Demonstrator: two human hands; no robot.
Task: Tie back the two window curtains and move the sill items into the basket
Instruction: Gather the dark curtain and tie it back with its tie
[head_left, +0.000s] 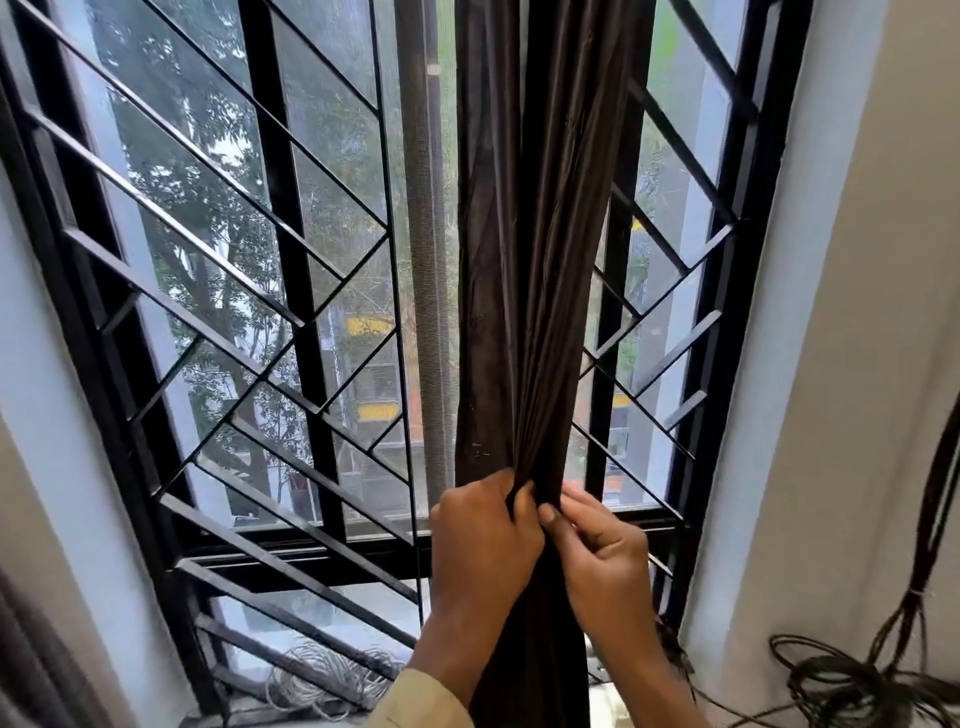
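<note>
Both hands close on the dark brown curtain (524, 291), which hangs gathered into one narrow bundle in front of the window. The left hand (480, 535) wraps the bundle from its left side, its grip clenched, fingers curled over the folds and the thumb tucked against the cloth. The right hand (597, 553) meets it from the other side; its thumb and forefinger pinch a fold at the front of the bundle while the remaining fingers bend loosely behind. The two hands touch at the knuckles, so the cloth is squeezed to its thinnest exactly between them. Above the grip the pleats fan out slightly and rise out of view; below it the curtain drops straight down between the forearms. A pale sleeve (415, 701) covers the left forearm just under the grip.

Behind the curtain stands a black metal grille (234, 291) of slanted bars, with mesh screen and glass beyond it, and trees and buildings outside. Low to the left of the grip, a tangle of pale cord (322, 680) lies on the sill (291, 719) at the foot of the grille. To the right of the grip a cream wall (841, 364) runs upward, and a bunch of dark cables (852, 680) hangs down it and coils near its base.
</note>
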